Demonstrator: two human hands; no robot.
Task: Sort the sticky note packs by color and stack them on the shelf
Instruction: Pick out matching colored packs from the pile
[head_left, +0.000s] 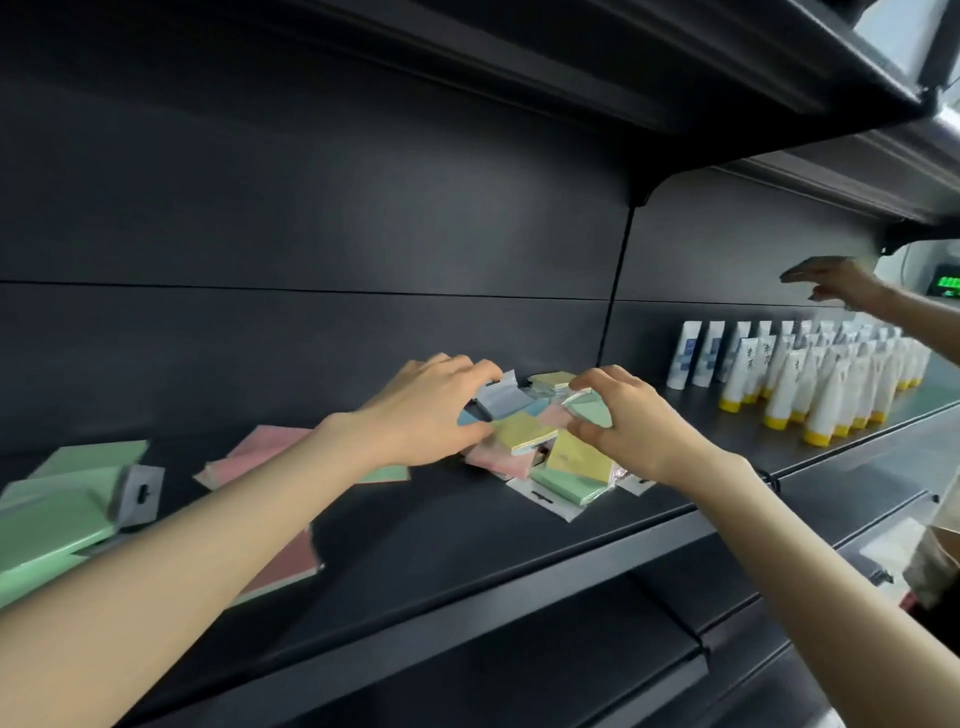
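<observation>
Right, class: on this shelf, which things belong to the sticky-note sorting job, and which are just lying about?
Job: mixed pile, green stack, pink packs, shelf, left hand gripping a blue-grey pack, right hand pinching a green pack.
Not part of it: white tubes, another person's hand, green display.

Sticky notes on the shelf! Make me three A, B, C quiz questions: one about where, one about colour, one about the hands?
1. The white tubes stand: A right of the pile; B left of it; C on it.
2. The far-left packs are: A black; B green; C purple.
3. The right hand is: A holding a tube; B hanging free; C pinching a pack in the pile.
A: they line the shelf beyond that hand. B: a pale green stack lies there. C: finger and thumb close on its wrapper.
</observation>
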